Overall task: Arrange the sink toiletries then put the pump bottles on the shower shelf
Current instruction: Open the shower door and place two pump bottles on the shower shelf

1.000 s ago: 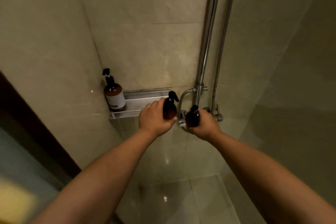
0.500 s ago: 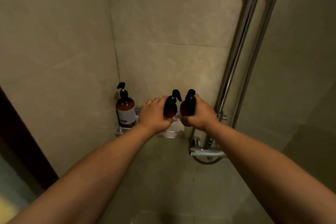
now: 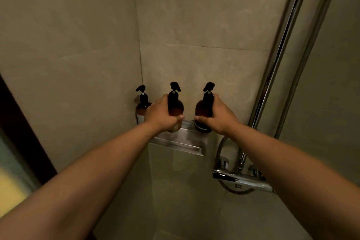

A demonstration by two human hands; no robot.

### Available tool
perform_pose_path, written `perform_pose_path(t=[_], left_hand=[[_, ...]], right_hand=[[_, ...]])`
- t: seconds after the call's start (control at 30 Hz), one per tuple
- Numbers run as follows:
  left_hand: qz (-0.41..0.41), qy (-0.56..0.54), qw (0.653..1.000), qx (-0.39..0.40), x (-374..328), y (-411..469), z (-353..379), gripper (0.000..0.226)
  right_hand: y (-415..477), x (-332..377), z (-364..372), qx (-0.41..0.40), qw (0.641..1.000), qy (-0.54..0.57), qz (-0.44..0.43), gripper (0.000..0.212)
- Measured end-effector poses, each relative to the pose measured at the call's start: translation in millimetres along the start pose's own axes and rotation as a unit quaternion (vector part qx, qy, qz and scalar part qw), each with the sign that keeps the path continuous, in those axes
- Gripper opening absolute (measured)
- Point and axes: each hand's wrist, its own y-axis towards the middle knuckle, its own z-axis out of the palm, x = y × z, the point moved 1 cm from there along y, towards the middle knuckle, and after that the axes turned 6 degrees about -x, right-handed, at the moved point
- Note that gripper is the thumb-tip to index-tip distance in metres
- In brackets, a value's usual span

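Bottles are standing upright over the shower shelf (image 3: pixel 176 143) because you are clenching your left grip (image 3: pixel 161 116) round one pump bottle (image 3: pixel 176 108) and your right grip (image 3: pixel 218 116) round another pump bottle (image 3: pixel 203 111), spacing them beside the corner bottle (image 3: pixel 141 106) left of your left grip.

Metal shower shelf (image 3: pixel 181 143) fixed in the tiled corner (dim light), bearing three amber pump bottles (image 3: pixel 141 110) (image 3: pixel 175 110) (image 3: pixel 203 113) upright in a row.
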Motion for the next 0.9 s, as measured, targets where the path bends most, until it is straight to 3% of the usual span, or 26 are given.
perform_pose_path(t=[0.2, 0.4, 0.77, 0.9], left_hand=[[0.039, -0.004, 0.997, 0.062, -10, 19, 0, 0.085], [0.018, -0.018, 0.994, 0.104, -6, 16, 16, 0.079], [-0.024, -0.035, 0.993, 0.11, 7, 9, 43, 0.083], [-0.022, -0.039, 0.993, 0.114, 13, 14, 43, 0.084]], right_hand=[[11, -1, 15, -0.002, 1.0, 0.001, 0.027, 0.086], [13, -10, 36, 0.003, 0.998, 0.018, 0.055, 0.083], [3, -23, 64, 0.013, 0.995, 0.054, 0.079, 0.084], [5, -25, 65, 0.014, 0.998, 0.047, 0.047, 0.082]])
